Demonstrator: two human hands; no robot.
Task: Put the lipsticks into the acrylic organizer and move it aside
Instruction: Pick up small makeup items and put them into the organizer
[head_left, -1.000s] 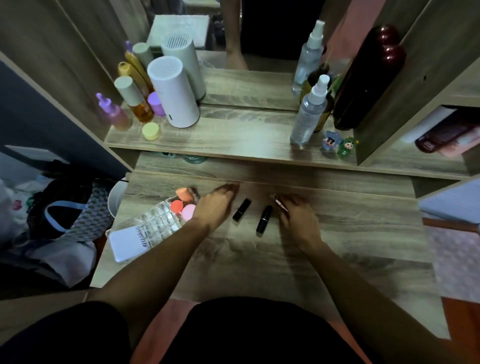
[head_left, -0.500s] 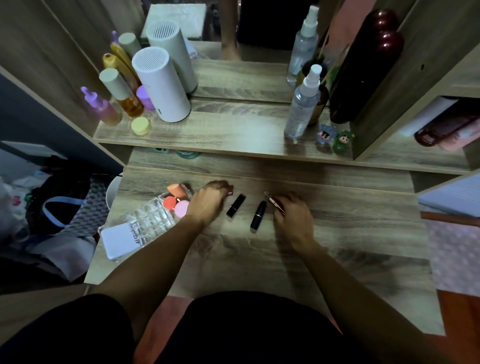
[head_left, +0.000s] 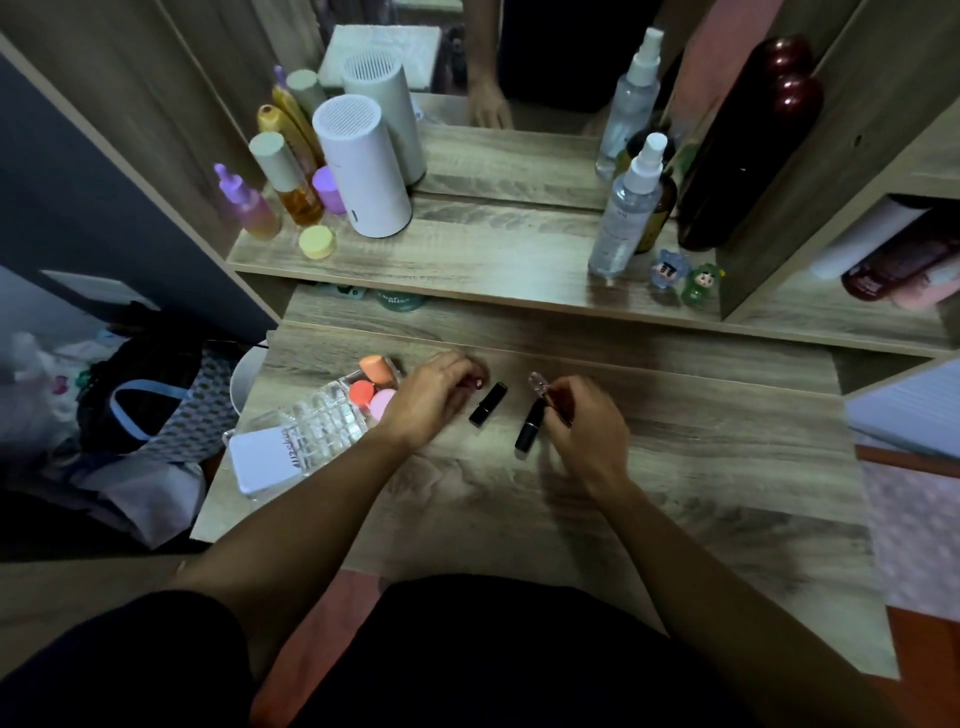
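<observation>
Two black lipsticks lie on the wooden desk between my hands: a square one (head_left: 488, 403) and a round one (head_left: 529, 431). My left hand (head_left: 431, 397) is curled on a small dark-red lipstick (head_left: 476, 383) just left of them. My right hand (head_left: 584, 426) pinches a lipstick with a clear cap (head_left: 543, 391), lifted slightly above the desk. The clear acrylic organizer (head_left: 322, 426) sits at the desk's left edge, holding orange and pink sponges (head_left: 370, 391) at its far end and a white card (head_left: 265, 460) at its near end.
A raised shelf (head_left: 493, 260) behind carries a white cylinder (head_left: 363, 166), several bottles, a yellow jar (head_left: 317, 242), a spray bottle (head_left: 626, 208) and two small figurines (head_left: 685, 275). A mirror stands behind. Bags (head_left: 135, 410) lie on the floor to the left.
My left hand has closed on the dark-red lipstick. My right hand has raised the clear-capped lipstick off the desk. The camera view shifted slightly.
</observation>
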